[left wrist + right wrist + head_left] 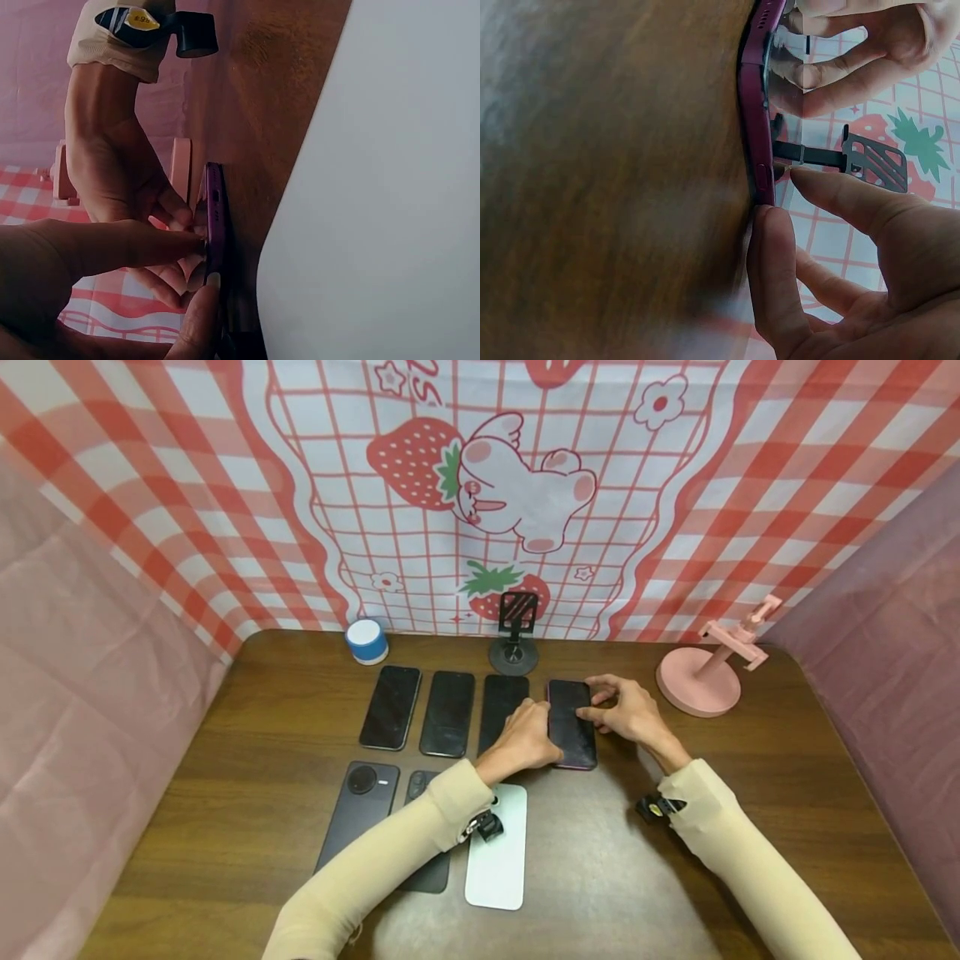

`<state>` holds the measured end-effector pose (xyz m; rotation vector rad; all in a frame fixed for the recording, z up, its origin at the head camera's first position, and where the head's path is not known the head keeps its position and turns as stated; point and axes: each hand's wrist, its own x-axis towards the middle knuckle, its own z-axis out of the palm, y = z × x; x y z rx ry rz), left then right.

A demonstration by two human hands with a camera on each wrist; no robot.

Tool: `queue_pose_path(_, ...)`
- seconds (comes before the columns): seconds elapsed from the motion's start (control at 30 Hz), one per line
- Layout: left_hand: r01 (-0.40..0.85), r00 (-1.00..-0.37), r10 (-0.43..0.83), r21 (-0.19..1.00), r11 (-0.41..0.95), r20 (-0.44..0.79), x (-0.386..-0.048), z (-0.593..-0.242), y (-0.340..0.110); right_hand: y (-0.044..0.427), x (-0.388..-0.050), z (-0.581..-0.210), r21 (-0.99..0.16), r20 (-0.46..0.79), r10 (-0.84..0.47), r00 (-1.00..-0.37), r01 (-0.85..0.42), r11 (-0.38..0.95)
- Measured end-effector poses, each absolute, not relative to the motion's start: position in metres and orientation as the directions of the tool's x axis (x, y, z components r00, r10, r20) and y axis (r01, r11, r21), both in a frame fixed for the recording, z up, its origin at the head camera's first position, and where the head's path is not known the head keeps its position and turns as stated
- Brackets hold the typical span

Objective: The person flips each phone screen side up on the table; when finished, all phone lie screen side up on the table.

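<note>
A red-and-white checked cloth [517, 502] hangs behind the counter [600, 860], along its far edge. By the far right corner you have a pink stand [699, 683], whose broad round base presumably steadies its upright.

Your right hand [630, 710] pinches the right side of a purple-edged phone [572, 727], thumb over the screen and a finger at its rim; your left hand [527, 739] pinches it near the corner toward you. Holding by the margins seems meant to leave most of the screen uncovered and its angle controllable. The phone sits at the right end of the far row; you can't tell whether it lies quite flat.

Left of it, three dark phones, [390, 708] [447, 713] [501, 706] screens up, complete that row. Nearer your edge lie a grey phone [362, 814], a dark phone [427, 872] partly under your left sleeve [390, 843], and a pale phone [498, 860], all backs up, so the rows look sorted by facing.

A black stand [514, 653] is mid-way along the far edge; a blue-and-white cylinder [367, 643] is near the far left corner, both out of your hands' way.
</note>
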<state>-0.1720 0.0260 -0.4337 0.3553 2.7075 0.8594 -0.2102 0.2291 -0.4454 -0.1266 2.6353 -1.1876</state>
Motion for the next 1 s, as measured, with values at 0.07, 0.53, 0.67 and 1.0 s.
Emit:
queue_pose_path(0.07, 0.150, -0.930, 0.313, 0.581, 0.800, -0.191, -0.172, -0.433, 0.027, 0.229, -0.210, -0.446, -0.742, -0.187, -0.177, -0.966, 0.021, 0.671)
queue_pose_path(0.53, 0.154, -0.917, 0.322, 0.537, 0.830, -0.235, -0.171, -0.431, 0.030, 0.230, -0.207, -0.443, -0.718, -0.200, -0.193, -0.961, 0.009, 0.696)
queue_pose_path(0.67, 0.166, -0.906, 0.352, 0.565, 0.808, -0.237, -0.169, -0.429, 0.026, 0.230, -0.206, -0.442, -0.728, -0.214, -0.216, -0.953, 0.009, 0.685)
queue_pose_path(1.0, 0.196, -0.891, 0.428, 0.724, 0.662, -0.150, -0.152, -0.422, -0.005, 0.231, -0.197, -0.435, -0.727, -0.181, -0.226, -0.957, -0.025, 0.686)
